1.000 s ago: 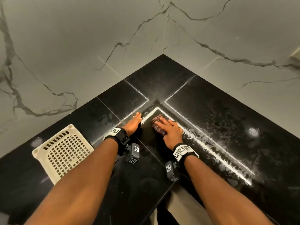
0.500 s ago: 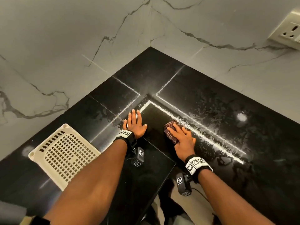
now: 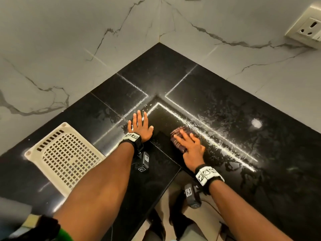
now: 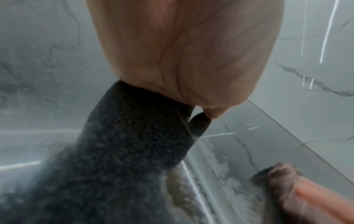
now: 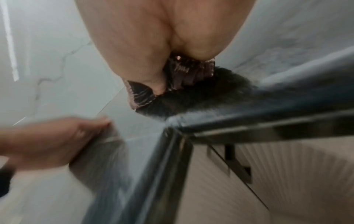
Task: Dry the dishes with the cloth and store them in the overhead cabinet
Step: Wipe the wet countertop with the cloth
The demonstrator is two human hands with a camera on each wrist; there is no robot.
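Right hand (image 3: 191,146) flat on cloth (image 3: 177,139)

Desk (image 3: 225,94): corner unit, walls behind. Basket (image 3: 64,157) at left. Left hand (image 3: 140,126) flat, centre. Cloth (image 3: 178,141) right of it, under right hand (image 3: 191,148). Socket (image 3: 307,30) on right wall.
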